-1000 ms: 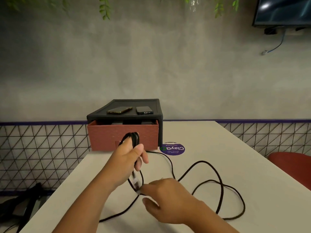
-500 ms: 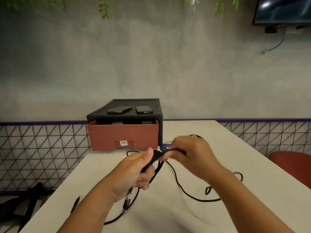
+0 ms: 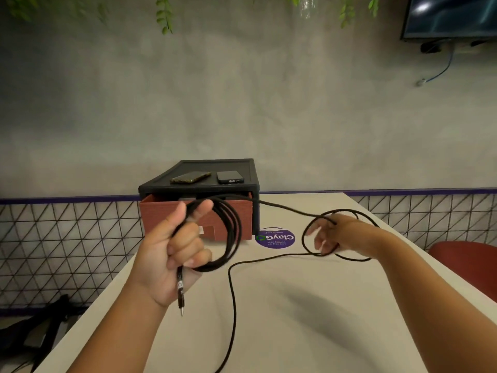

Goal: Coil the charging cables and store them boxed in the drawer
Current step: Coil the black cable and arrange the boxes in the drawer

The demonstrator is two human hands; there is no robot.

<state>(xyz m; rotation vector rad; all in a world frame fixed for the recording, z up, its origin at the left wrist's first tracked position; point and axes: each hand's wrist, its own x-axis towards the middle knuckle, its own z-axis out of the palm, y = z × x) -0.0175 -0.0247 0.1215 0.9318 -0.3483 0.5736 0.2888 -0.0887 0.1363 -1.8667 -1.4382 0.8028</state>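
Observation:
My left hand (image 3: 174,246) is raised above the table and grips a coil of several loops of the black charging cable (image 3: 231,238). The cable's plug end (image 3: 180,294) hangs below my fist. From the coil a strand runs right to my right hand (image 3: 329,235), which is blurred and holds the cable out to the side, with a loose loop around it. The remaining cable trails across the white table (image 3: 295,319) to the near edge. Behind the coil stands a black drawer unit (image 3: 215,165) with its red-brown drawer (image 3: 158,219) pulled slightly out.
Two phones (image 3: 191,177) (image 3: 230,176) lie on top of the drawer unit. A round purple sticker (image 3: 274,238) is on the table beside it. A red chair (image 3: 465,262) sits at the right, and a wire-mesh fence (image 3: 67,238) runs behind the table.
My hands were together at the coil; now my right hand has swung out to the right, drawing cable with it. My left hand has risen with a larger coil.

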